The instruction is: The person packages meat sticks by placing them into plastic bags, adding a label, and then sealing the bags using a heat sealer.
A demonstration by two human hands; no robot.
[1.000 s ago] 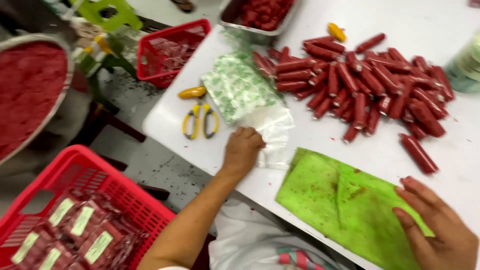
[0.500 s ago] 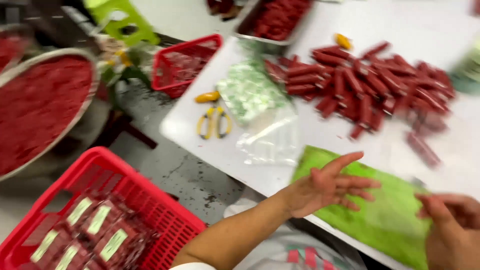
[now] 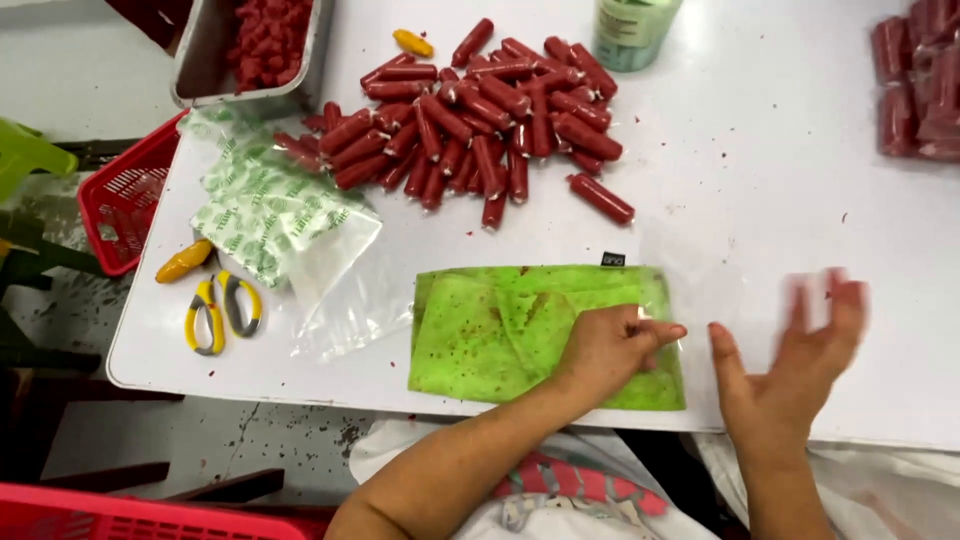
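A white table (image 3: pixel 760 170) carries a heap of red sausages (image 3: pixel 480 120) at its far side. Nearer lies a green sheet (image 3: pixel 480 330) under a clear bag. The left hand (image 3: pixel 610 345) presses loosely curled on that sheet, gripping nothing; the right hand (image 3: pixel 790 370), blurred, hovers open just beside it.

Bare table ahead of us, sausages beyond

We find open white table (image 3: pixel 780 180) right of the green mat (image 3: pixel 500 330); the red sausage pile (image 3: pixel 480 120) and the plastic bags (image 3: pixel 290 230) block the left.
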